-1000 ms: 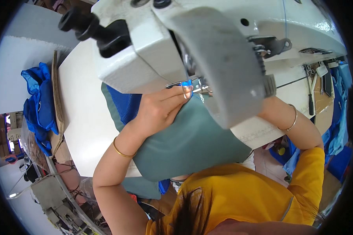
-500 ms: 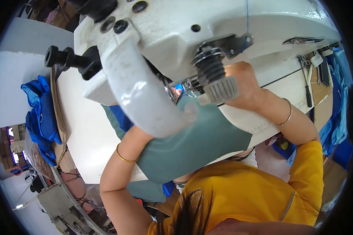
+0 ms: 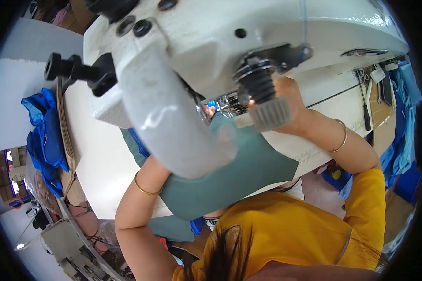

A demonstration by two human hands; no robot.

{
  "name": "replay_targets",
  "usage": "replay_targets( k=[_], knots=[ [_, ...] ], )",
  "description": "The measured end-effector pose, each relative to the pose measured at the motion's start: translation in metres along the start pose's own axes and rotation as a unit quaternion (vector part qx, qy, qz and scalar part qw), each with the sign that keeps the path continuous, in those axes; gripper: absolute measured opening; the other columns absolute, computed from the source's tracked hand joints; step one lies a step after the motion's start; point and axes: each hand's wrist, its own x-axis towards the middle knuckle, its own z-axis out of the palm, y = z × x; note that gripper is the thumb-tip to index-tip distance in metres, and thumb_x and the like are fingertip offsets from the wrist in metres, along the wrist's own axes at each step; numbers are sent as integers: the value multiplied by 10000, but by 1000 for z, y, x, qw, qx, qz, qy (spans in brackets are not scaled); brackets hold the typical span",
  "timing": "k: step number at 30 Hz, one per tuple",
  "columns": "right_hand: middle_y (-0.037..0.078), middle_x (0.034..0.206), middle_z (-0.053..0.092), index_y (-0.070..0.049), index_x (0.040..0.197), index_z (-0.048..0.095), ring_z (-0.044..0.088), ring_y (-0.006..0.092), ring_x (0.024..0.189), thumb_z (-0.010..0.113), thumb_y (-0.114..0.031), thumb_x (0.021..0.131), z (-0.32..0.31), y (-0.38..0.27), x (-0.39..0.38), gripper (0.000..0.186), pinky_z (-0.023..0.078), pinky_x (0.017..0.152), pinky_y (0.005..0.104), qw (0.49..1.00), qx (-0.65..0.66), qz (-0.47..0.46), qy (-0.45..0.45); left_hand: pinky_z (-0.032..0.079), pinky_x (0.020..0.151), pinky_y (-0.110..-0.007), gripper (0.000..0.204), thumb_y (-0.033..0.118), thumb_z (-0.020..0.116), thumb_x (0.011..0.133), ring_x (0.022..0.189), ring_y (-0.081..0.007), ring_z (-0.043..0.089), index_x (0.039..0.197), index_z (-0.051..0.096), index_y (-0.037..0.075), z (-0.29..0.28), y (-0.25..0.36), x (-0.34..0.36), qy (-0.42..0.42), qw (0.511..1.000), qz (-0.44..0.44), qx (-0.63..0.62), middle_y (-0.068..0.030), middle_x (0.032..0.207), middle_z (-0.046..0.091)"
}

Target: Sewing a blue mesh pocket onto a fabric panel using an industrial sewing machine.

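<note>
A white sewing machine (image 3: pixel 206 51) fills the upper middle, its pale curved part (image 3: pixel 159 117) hiding most of my left hand (image 3: pixel 210 110). My left fingertips show beside the needle area, pressed together on a small blue piece (image 3: pixel 212 104). Green fabric (image 3: pixel 229 173) lies beneath, with blue mesh (image 3: pixel 138 140) at its left. My right hand (image 3: pixel 288 105) is right of the presser foot (image 3: pixel 232 103), behind a ribbed knob (image 3: pixel 269 112); its fingers are hidden.
A white worktable (image 3: pixel 100 168) surrounds the fabric. Blue fabric pieces (image 3: pixel 47 136) sit at the left, more (image 3: pixel 400 122) at the right. A screwdriver (image 3: pixel 366 114), scissors (image 3: pixel 364 76) and other tools lie on the table's right side. Metal equipment (image 3: pixel 65 241) stands lower left.
Since a second ago the view of the machine has shifted, with its curved part now farther left, covering my left hand; my right hand shows higher, behind the knob. The last half-second brings little change.
</note>
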Motion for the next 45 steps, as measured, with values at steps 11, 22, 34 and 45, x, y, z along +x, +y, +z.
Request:
replay_targets(
  k=[11,22,34,45],
  knots=[
    [-16,715,577,-180,911,743,598,195,665,768,-297,762,11,10,3,191,480,567,344,996,-10,-52,72,462,513,-351,200,1,738,773,573,-272,619,963,752,63,9,-12,10,63,997,32,14,-95,705,664],
    [-8,713,579,-159,918,750,581,187,640,780,-273,747,8,-1,5,208,478,553,334,995,-56,-24,74,501,556,-337,57,57,770,796,619,-281,653,824,722,42,1,-8,15,62,997,-35,24,-127,758,702],
    [-1,697,549,-175,991,745,578,194,646,780,-284,758,-5,6,0,259,466,546,339,997,-66,-3,41,468,474,-285,79,63,772,790,507,-199,635,869,763,60,3,-6,18,86,995,-39,21,-74,778,741],
    [-20,917,636,-141,949,697,590,175,629,732,-273,787,-9,-26,-6,211,463,531,337,990,20,-122,-72,469,725,-444,219,257,773,805,739,-339,632,887,763,55,-14,-17,23,-35,990,-130,48,-113,738,680]
  ],
)
